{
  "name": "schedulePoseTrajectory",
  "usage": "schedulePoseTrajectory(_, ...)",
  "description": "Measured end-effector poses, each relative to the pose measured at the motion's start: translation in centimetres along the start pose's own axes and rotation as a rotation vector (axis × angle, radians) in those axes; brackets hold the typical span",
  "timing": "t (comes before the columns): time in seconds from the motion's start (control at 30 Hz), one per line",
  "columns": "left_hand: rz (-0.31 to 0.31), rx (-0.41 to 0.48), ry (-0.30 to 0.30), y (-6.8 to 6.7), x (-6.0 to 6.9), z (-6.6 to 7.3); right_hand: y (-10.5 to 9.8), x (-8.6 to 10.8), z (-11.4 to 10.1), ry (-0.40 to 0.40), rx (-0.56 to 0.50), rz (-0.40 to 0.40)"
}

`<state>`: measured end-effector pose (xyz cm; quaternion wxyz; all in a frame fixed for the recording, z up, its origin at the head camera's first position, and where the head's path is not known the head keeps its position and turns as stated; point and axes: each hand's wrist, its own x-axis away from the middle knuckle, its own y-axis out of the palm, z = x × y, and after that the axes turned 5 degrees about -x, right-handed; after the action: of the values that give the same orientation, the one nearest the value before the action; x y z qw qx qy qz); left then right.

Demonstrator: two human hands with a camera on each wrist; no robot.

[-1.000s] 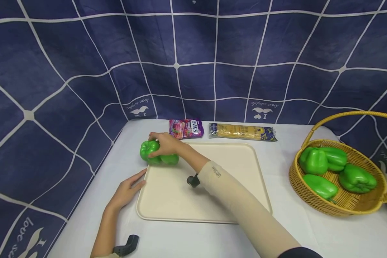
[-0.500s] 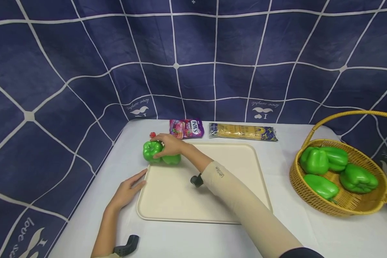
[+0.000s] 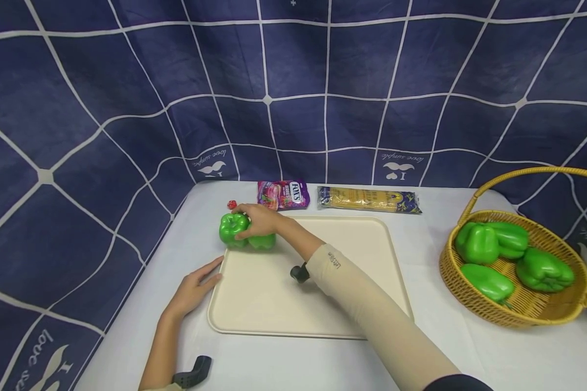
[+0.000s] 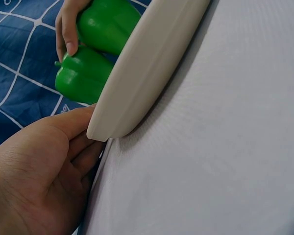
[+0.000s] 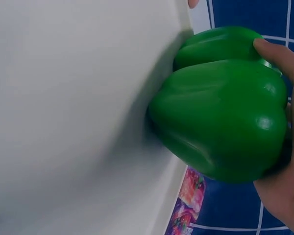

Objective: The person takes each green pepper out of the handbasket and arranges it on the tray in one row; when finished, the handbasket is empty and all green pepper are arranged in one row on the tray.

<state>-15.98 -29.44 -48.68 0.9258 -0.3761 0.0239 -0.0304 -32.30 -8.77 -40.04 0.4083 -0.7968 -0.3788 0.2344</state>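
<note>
Fingertips first: thumb and fingers of the right hand (image 3: 260,218) are wrapped round the outer green bell pepper (image 3: 233,227), pinching it from both sides. Tucked under the palm, right up against it, sits the inner green bell pepper (image 3: 262,242), and this pair is at the far left corner of the beige tray (image 3: 313,293). (Is the outer one resting on the rim or held just over it? Cannot tell from here.) Over to the left hand (image 3: 192,292), fingers straight and close together, thumb apart, touching the tray's left edge and gripping nothing! Just beyond the peppers, a small red piece (image 3: 232,205) lies on the white tablecloth (image 3: 450,347), near a purple Fox's packet (image 3: 283,195) and a long gold-and-blue packet (image 3: 369,200). Out on the right, a wicker basket (image 3: 462,304) holds four more green bell peppers (image 3: 544,270), with the navy grid-patterned curtain (image 3: 295,125) behind everything.
</note>
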Motion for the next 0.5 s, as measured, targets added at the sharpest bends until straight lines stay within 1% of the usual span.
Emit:
schedulePoseTrajectory(0.27, -0.002, 0.011, -0.011, 0.04, -0.06, -0.02, -0.01, 0.00, -0.06, 0.028, 0.010, -0.029)
schedulePoseTrajectory(0.4, -0.001, 0.011, -0.010, 0.08, -0.03, -0.07, -0.18, 0.09, -0.10, 0.022, 0.013, -0.031)
schedulePoseTrajectory(0.5, -0.005, 0.005, -0.011, 0.10, 0.06, -0.05, -0.68, 0.51, -0.34, 0.000, 0.008, -0.026)
